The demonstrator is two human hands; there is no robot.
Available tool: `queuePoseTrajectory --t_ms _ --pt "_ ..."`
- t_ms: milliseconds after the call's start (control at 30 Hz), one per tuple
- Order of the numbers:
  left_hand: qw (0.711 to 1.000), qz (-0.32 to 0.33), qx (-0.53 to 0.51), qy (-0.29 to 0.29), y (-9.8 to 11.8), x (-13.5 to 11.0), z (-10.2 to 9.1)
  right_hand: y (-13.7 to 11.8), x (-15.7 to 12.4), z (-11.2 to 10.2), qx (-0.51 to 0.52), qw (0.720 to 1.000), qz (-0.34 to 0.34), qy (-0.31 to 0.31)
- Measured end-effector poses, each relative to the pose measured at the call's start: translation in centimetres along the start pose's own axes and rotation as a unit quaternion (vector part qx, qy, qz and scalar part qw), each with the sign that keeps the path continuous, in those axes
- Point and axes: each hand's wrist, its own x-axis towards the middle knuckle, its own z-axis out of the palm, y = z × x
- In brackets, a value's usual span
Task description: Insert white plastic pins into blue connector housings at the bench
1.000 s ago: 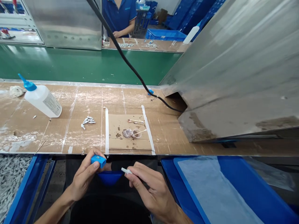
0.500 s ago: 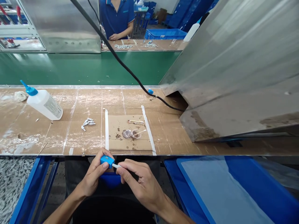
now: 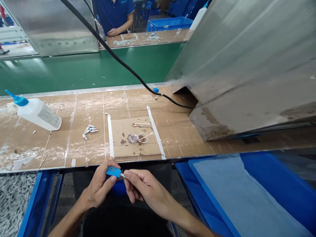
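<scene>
Between the thumb and fingers of my left hand (image 3: 100, 186) is a small blue block (image 3: 113, 171) with a slot in its top face. A small white-grey part (image 3: 122, 175) sticks out of the block's right end. My right hand (image 3: 145, 187) pinches that part's outer end between thumb and forefinger, its other fingers curled below. How deep the part sits inside the block is hidden. Both hands are just off the bench's front edge. Beyond them, two small round cups (image 3: 137, 138) stand on a taped cardboard sheet (image 3: 123, 123), one with a cotton swab (image 3: 147, 135) across it.
Several more swabs (image 3: 142, 125) lie on the sheet. Left are a pile of small grey parts (image 3: 90, 130) and a blue-capped bottle (image 3: 40, 113). A black cable (image 3: 118, 59) runs to a metal housing (image 3: 237, 75). A person (image 3: 115, 16) sits across the green belt (image 3: 74, 74).
My right hand has turned and its fingers have closed nearer the block, so less of the white-grey part shows. The view has tilted slightly.
</scene>
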Motion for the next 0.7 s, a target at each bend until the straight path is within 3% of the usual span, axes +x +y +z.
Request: queuePoseTrajectory --t_ms 167,400,700 --pt "0.998 -0.065 -0.018 0.002 0.5 -0.1 0.4 -0.3 -0.3 0.6 -0.153 0.984 -0.059 0.064" --pt "0.989 -0.117 -0.078 0.052 0.9 -0.4 1.0 1.1 -0.5 0.9 -0.215 0.929 -0.229 0.197" --pt "0.994 -0.097 0.041 0.014 2.3 -1.7 1.0 0.9 -1.4 1.8 -0.203 0.915 -0.284 0.2"
